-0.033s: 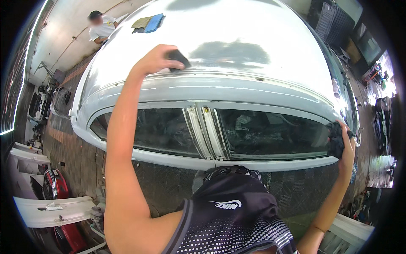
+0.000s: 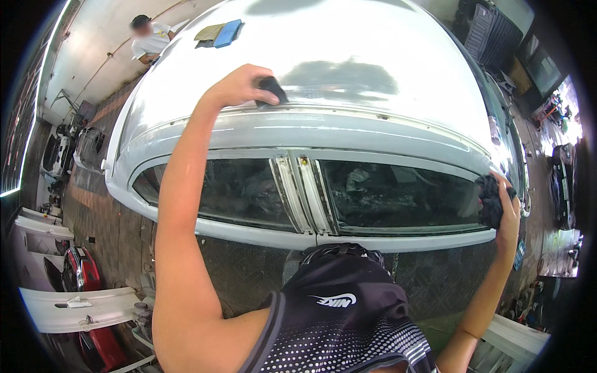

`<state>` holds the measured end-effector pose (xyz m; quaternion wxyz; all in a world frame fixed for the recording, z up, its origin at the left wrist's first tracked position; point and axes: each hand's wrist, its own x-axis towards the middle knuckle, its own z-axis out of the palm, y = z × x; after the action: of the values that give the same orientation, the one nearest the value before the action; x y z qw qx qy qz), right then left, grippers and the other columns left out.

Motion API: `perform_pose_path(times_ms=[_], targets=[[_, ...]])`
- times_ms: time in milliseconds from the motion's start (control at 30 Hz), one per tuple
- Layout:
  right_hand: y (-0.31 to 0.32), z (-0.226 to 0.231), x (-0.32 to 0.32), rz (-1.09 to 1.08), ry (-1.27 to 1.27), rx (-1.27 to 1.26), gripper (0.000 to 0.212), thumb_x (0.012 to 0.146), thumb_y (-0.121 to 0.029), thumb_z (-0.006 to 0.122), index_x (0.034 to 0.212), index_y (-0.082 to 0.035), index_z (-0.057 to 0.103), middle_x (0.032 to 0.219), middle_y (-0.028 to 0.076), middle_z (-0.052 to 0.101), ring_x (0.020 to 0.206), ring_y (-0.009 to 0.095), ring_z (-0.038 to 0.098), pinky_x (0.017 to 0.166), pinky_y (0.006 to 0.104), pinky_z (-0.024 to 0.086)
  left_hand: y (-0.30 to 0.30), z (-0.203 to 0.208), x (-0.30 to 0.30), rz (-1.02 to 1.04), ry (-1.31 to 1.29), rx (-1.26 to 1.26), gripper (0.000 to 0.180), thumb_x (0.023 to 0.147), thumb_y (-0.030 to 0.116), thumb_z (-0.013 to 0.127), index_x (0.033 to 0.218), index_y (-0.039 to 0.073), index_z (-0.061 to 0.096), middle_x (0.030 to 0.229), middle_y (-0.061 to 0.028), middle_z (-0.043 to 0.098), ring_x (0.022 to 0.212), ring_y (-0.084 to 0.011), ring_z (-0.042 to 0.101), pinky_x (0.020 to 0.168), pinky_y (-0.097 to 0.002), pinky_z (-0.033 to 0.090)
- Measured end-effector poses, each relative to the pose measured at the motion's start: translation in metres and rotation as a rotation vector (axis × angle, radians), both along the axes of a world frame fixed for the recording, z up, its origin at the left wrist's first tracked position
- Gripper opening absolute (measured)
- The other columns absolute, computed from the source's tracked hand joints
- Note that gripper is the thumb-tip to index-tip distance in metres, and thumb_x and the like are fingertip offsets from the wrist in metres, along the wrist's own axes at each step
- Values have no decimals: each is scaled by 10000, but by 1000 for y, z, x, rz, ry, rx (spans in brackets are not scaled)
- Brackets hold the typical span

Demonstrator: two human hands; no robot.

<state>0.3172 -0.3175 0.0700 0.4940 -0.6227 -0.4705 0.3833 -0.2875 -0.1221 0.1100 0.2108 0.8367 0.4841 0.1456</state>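
My left hand (image 2: 244, 87) is closed on a small dark pad (image 2: 271, 93), possibly folded sandpaper. It presses the pad on the white car roof (image 2: 249, 37), just above the long roof-edge groove. A dull grey patch (image 2: 339, 79) lies on the roof to the right of the pad. At the right end of the side windows, my right hand (image 2: 507, 198) is closed round a crumpled black cloth (image 2: 491, 200), beside the pillar. Farther back on the roof rest a blue block (image 2: 227, 33) and a brownish folded sheet (image 2: 209, 33).
Beyond the car's far left corner stands another person (image 2: 149, 42). White panels (image 2: 81, 309) and red car parts (image 2: 81, 270) are at the lower left. A ribbed dark panel (image 2: 494, 31) leans at the upper right, and a pale panel (image 2: 510, 342) is near my right elbow.
My left hand and the dark pad have slid a little to the right along the roof edge. My right hand with the black cloth has shifted slightly up and left.
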Motion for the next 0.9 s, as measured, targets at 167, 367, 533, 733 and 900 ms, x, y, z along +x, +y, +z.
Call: perform_pose_path(times_ms=[167,367,533,733,900], targets=[[20,-9,-36,86,-317,57,388,1096,-286,549,1280,13,713,1132,73,713,1087,154,631,1038,294,443,13,-25,6,-178,268,310,391,772,305,894,935,29,669,849,-91,645,851,-270,609,794,-385,480],[-15,-40,1,-65,-50,-230,375,1093,-297,558,1265,-9,726,1062,52,722,912,139,658,879,283,512,-16,-43,5,-160,78,497,207,826,176,840,915,90,673,896,-37,665,928,-286,610,833,-414,475],[0,-52,-3,-117,-134,-109,397,1094,-314,559,1284,-4,718,1004,32,710,830,107,655,777,260,525,-9,-41,45,-298,23,592,195,800,43,828,877,47,649,881,-72,660,881,-280,621,783,-392,501],[-58,-66,34,-224,-69,-142,381,1093,-296,560,1301,-12,704,1045,43,722,865,105,671,776,265,535,-14,-42,15,-214,10,580,180,797,72,817,888,74,661,861,-57,651,843,-287,590,759,-402,486],[-90,-50,42,-351,-55,-156,385,1091,-303,564,1320,-21,692,1077,51,738,864,102,676,792,273,553,5,-47,65,-350,-58,557,170,800,80,817,893,80,675,874,-56,660,856,-283,603,765,-396,488]])
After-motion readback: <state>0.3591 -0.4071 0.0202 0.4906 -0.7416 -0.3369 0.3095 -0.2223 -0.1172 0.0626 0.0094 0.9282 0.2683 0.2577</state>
